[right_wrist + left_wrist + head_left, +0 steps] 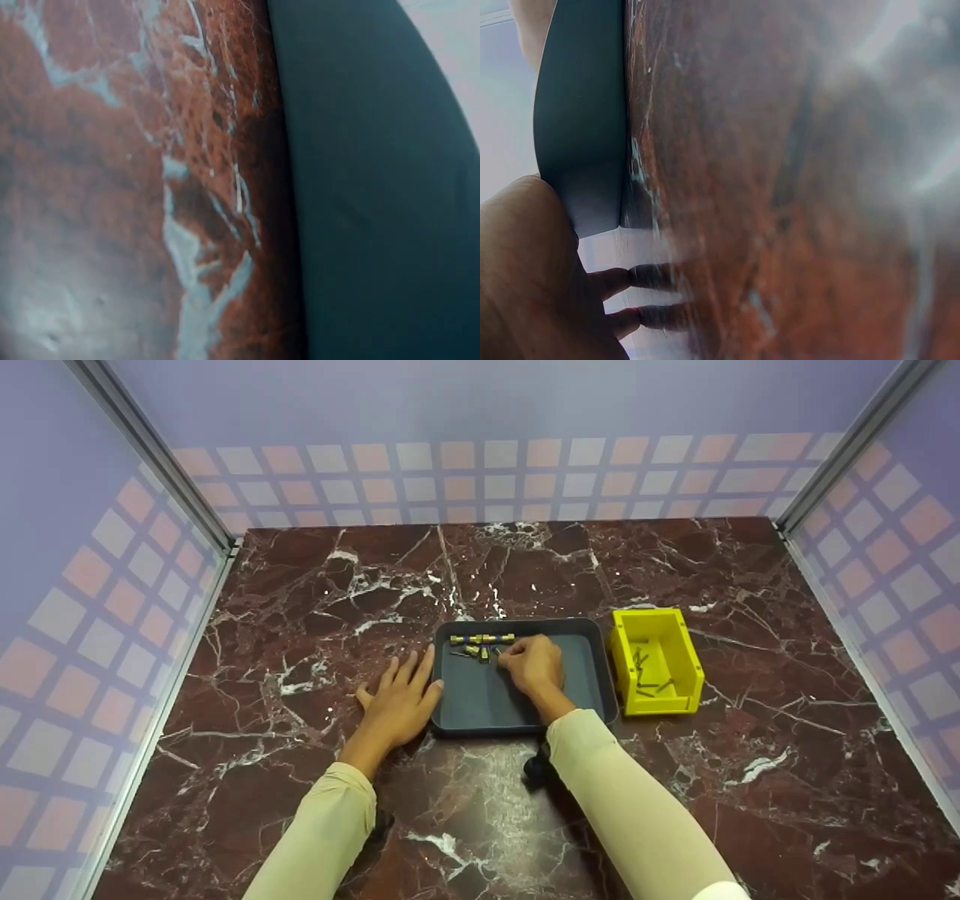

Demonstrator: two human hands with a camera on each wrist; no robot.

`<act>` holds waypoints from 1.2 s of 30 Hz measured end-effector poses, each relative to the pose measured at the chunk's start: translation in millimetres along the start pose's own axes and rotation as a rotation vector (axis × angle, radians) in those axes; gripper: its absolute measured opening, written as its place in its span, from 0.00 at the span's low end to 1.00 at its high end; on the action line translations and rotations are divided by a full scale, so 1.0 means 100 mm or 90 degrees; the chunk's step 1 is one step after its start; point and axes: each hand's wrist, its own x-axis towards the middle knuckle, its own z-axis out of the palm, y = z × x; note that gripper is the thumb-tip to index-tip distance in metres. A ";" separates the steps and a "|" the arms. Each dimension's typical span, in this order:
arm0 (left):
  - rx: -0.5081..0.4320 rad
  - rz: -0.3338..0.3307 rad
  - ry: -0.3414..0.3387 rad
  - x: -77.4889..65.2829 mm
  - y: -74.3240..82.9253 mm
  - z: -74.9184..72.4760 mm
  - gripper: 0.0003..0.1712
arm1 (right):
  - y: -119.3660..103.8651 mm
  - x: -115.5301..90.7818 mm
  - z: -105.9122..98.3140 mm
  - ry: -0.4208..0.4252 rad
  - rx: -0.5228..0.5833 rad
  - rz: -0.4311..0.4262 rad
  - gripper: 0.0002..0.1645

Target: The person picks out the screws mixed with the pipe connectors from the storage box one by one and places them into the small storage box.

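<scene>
A dark grey tray (480, 712) lies on the table. My left hand (397, 701) is at its left side with fingers spread, the thumb side against the tray wall. Over the middle of the tray, my right hand (536, 664) has its fingers curled, and the fingertips pinch a small metal screw (497, 651), partly hidden by them. Brass fittings with blue bands (482, 639) lie in a row along the tray's back wall. Just in front are short brass fittings (484, 654) and a thin screw (460, 655). The right wrist view shows only the tray's outer wall (367, 187) and tabletop.
A yellow bin (694, 675) stands close to the tray's right wall, holding several screws (640, 661). The table (757, 660) has a dark red marbled top. Tiled-pattern walls (480, 472) enclose it at the back and both sides.
</scene>
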 end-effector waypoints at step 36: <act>0.005 0.003 0.006 0.01 0.00 0.01 0.37 | 0.04 -0.11 -0.58 0.006 0.220 -0.060 0.05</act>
